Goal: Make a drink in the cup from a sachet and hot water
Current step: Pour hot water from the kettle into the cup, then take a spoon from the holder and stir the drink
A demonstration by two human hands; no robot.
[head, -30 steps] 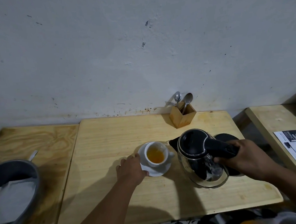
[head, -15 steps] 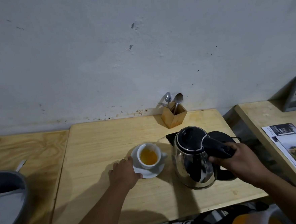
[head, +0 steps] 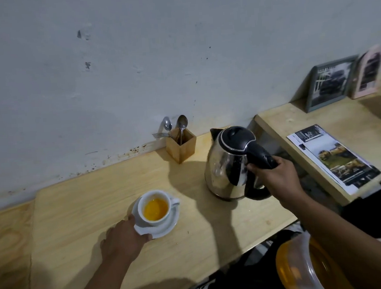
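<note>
A white cup (head: 153, 202) holding orange liquid stands on a white saucer (head: 168, 226) on the wooden table (head: 81, 210). My left hand (head: 124, 239) grips the saucer's near left rim, thumb on top. To the right, a steel kettle (head: 226, 166) with a black lid stands upright on its black base, spout pointing away toward the wall. My right hand (head: 277, 179) is closed around the kettle's black handle. No sachet is in view.
A wooden holder (head: 181, 147) with spoons and a fork stands by the wall behind the kettle. A second table (head: 350, 119) to the right carries a brochure (head: 332, 157) and framed pictures (head: 329, 82). An orange-and-clear plastic object (head: 306, 269) sits at the lower right.
The kettle has moved right and back from beside the cup and now stands upright on its base. My left hand stays on the saucer. The view has swung to the right.
</note>
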